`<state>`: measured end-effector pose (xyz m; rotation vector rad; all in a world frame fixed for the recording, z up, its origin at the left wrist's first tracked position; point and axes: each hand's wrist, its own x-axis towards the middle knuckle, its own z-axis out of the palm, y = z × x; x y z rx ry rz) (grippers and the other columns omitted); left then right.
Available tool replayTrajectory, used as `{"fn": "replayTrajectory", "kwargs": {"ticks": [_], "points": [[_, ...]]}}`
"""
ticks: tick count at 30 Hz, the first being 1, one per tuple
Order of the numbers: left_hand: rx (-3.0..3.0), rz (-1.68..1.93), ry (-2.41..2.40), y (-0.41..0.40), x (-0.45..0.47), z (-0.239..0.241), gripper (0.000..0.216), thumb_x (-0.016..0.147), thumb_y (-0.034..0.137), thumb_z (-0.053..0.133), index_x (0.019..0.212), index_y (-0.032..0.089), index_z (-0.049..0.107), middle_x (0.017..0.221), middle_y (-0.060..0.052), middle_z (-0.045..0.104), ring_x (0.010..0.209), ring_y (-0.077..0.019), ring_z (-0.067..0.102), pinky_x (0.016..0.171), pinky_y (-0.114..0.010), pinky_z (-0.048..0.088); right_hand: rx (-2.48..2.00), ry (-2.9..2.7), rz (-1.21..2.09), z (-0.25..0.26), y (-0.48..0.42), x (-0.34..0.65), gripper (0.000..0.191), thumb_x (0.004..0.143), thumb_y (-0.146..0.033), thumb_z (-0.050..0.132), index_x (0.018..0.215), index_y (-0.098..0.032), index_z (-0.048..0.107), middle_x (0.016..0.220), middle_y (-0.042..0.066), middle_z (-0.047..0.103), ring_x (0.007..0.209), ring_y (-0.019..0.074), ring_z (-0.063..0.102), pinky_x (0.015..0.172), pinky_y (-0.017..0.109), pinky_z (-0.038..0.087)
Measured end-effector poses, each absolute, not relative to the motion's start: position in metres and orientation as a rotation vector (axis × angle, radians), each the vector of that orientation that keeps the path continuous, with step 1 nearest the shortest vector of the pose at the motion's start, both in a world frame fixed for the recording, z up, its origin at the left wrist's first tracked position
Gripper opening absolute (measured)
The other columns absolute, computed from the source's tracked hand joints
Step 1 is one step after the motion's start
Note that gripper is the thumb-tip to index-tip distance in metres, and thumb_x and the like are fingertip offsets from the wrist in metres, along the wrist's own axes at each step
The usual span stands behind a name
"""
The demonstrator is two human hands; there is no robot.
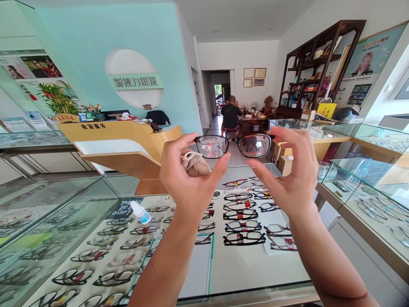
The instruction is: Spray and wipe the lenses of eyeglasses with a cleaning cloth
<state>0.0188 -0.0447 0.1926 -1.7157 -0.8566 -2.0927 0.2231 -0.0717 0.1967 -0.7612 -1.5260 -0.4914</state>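
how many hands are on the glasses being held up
2. The left hand, with a beige cloth tucked in it, pinches the left end of the glasses; the right hand pinches the right end.

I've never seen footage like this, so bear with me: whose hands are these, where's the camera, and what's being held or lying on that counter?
There is no machine here, just a person working with two bare hands. The one picture comes from a camera worn on that person's head. It looks forward and down, so the arms reach in from the bottom edge. The left hand and the right hand each pinch one end of a pair of black glasses, held up in front of the camera. The left hand also has a beige cloth tucked in its palm. Below is a glass counter with rows of frames on display under the glass. A small white bottle seems to lie on top of it. Far back, another person sits facing away.
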Motion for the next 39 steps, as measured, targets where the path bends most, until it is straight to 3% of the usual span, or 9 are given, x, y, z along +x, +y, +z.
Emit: {"fn": "replayTrajectory", "kwargs": {"ticks": [14, 20, 24, 27, 33, 39], "points": [[-1.706, -2.127, -0.890, -0.043, 0.021, 0.192, 0.058, 0.081, 0.051, 0.095, 0.129, 0.033, 0.068, 0.111, -0.005, 0.069, 0.094, -0.0247, 0.067, 0.089, -0.047, 0.057, -0.718, -1.507, -0.357, 0.196, -0.069, 0.222, 0.053, 0.096, -0.039, 0.083, 0.144, -0.031, 0.063, 0.132, 0.012, 0.069, 0.115, 0.0312, 0.069, 0.096, 0.054, 0.065], [-1.736, -2.151, -0.881, -0.043, 0.024, 0.193, 0.058, 0.082, 0.050, 0.095, 0.132, 0.035, 0.069, 0.112, -0.006, 0.070, 0.101, -0.0252, 0.067, 0.087, -0.044, 0.058, -0.733, -1.480, -0.346, 0.195, -0.068, 0.220, 0.047, 0.097, -0.039, 0.081, 0.141, -0.029, 0.065, 0.131, 0.012, 0.068, 0.117, 0.0306, 0.067, 0.095, 0.051, 0.066], [-1.801, -2.183, -0.938, -0.040, 0.025, 0.191, 0.061, 0.085, 0.050, 0.093, 0.139, 0.036, 0.069, 0.120, -0.005, 0.074, 0.086, -0.0191, 0.066, 0.072, -0.037, 0.057, -0.745, -1.451, -0.351, 0.194, -0.065, 0.221, 0.048, 0.098, -0.037, 0.079, 0.143, -0.032, 0.062, 0.136, 0.012, 0.066, 0.124, 0.0323, 0.065, 0.095, 0.053, 0.066], [-1.801, -2.173, -0.956, -0.038, 0.026, 0.190, 0.057, 0.086, 0.049, 0.093, 0.136, 0.034, 0.072, 0.107, -0.003, 0.075, 0.074, -0.0154, 0.062, 0.064, -0.033, 0.052, -0.747, -1.443, -0.361, 0.192, -0.063, 0.222, 0.051, 0.100, -0.036, 0.076, 0.148, -0.033, 0.059, 0.139, 0.013, 0.064, 0.127, 0.0338, 0.064, 0.095, 0.054, 0.066], [-1.760, -2.161, -0.925, -0.040, 0.031, 0.190, 0.055, 0.088, 0.048, 0.091, 0.136, 0.035, 0.071, 0.094, 0.000, 0.071, 0.072, -0.0165, 0.060, 0.064, -0.033, 0.052, -0.755, -1.445, -0.362, 0.190, -0.060, 0.222, 0.056, 0.101, -0.032, 0.072, 0.155, -0.034, 0.055, 0.147, 0.014, 0.062, 0.132, 0.0351, 0.062, 0.095, 0.055, 0.067], [-1.746, -2.144, -0.891, -0.040, 0.033, 0.190, 0.054, 0.088, 0.046, 0.091, 0.137, 0.038, 0.069, 0.106, -0.001, 0.074, 0.072, -0.0163, 0.060, 0.065, -0.035, 0.052, -0.771, -1.443, -0.323, 0.190, -0.062, 0.223, 0.051, 0.102, -0.032, 0.072, 0.151, -0.034, 0.059, 0.146, 0.012, 0.064, 0.133, 0.0340, 0.063, 0.096, 0.054, 0.067]]}}
